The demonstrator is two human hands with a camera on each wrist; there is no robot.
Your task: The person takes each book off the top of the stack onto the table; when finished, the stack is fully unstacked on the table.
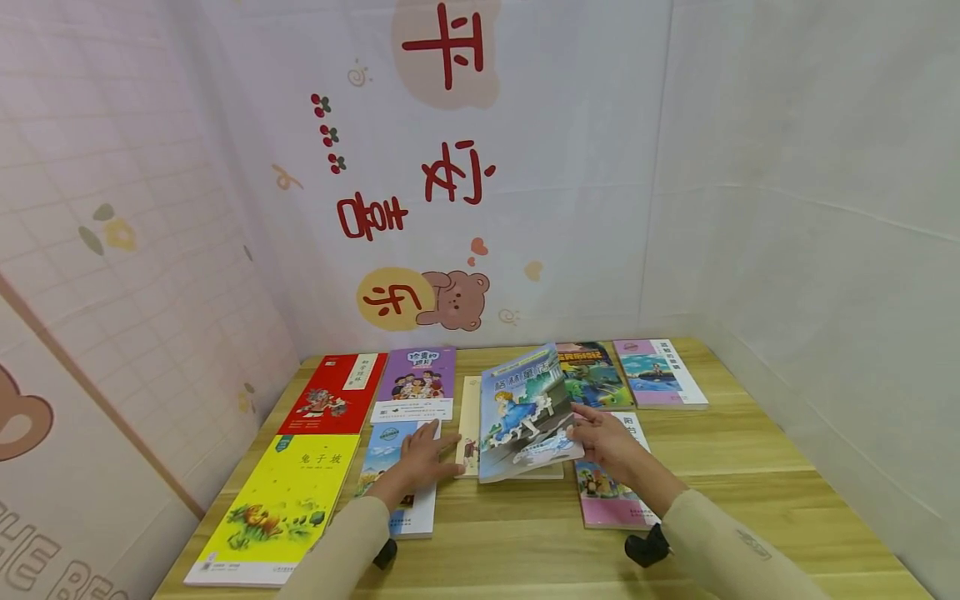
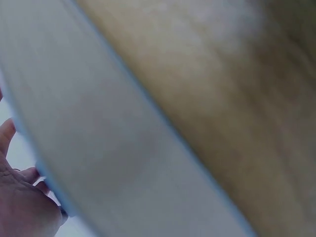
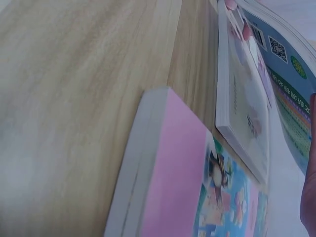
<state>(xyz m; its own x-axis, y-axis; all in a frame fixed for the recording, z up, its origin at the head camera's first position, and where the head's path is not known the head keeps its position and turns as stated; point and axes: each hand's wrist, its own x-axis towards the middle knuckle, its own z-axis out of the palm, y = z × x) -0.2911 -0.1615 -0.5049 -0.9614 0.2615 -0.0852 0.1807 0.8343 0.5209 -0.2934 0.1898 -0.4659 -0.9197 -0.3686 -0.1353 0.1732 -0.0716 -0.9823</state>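
Note:
In the head view, my right hand [image 1: 611,446] grips the lower right edge of a blue picture-cover book [image 1: 521,417], which is lifted and tilted over a cream book [image 1: 470,417]. Its back cover [image 3: 291,84] shows in the right wrist view, with part of my right hand [image 3: 308,192] at the frame's edge. My left hand [image 1: 423,458] has its fingers spread above a light blue book [image 1: 412,521], fingertips near the cream book's left side. The left wrist view shows my left hand [image 2: 27,202] beside a blurred, blue-edged book [image 2: 98,108].
Left on the wooden table [image 1: 517,542] lie a red book [image 1: 330,396] and a yellow book [image 1: 277,500]. A purple book [image 1: 420,375] is at the back. On the right are a green book [image 1: 596,379], a blue-and-pink book [image 1: 656,375] and a pink-bottomed book [image 1: 615,510].

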